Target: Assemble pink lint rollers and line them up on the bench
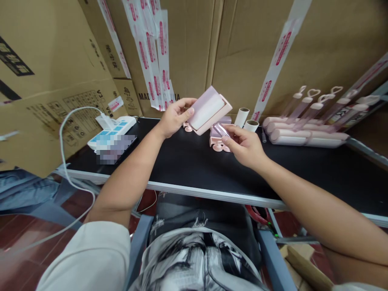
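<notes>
Left of the paper tubes (pixel 241 117), the left hand (pixel 176 114) pinches a pink roller (pixel 209 111); the right hand (pixel 244 144) grips a clear handle (pixel 221 130), joined or not, I can't tell. Right of the tubes, handled rollers (pixel 287 136) look finished; left, pink parts (pixel 217 147) seem unfitted.

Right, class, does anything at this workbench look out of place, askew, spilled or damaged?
The tape strips on the cardboard behind the black tabletop look askew: they overlap at differing angles and end unevenly, partly covering printed lettering. I see no spill, and no clear damage to the pinkish roller in the left hand.
</notes>
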`<state>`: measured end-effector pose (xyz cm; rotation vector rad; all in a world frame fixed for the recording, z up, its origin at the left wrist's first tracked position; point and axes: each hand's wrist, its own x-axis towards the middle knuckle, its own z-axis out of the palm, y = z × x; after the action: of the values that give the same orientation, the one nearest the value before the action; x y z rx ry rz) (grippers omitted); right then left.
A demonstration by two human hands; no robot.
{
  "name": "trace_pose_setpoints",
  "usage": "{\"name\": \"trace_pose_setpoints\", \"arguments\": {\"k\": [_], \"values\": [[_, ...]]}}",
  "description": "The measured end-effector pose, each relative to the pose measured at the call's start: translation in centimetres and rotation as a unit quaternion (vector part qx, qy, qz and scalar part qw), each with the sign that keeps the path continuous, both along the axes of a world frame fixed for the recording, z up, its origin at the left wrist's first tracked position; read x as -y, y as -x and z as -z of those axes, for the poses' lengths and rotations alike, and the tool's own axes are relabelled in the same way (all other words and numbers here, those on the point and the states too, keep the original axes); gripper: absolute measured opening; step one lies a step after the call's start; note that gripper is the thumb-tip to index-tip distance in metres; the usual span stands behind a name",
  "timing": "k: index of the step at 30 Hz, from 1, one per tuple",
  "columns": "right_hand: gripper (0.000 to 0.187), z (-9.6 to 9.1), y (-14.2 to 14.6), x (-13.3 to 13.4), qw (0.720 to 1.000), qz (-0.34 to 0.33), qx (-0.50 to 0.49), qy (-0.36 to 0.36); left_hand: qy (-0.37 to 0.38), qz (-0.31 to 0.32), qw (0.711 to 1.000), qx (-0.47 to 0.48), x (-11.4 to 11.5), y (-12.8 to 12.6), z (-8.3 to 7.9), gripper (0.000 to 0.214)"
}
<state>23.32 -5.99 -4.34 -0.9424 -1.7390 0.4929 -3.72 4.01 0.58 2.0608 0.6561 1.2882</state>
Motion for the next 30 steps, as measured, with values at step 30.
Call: {"name": "trace_pose_setpoints", "arguments": {"k": [30], "values": [[0.065,-2.0,0.3,1.7,0.911,-0.252,-0.227,0.233,-0.086,-0.185,0.971,-0.122,-0.6,1.0,-3.3,0.038]]}}
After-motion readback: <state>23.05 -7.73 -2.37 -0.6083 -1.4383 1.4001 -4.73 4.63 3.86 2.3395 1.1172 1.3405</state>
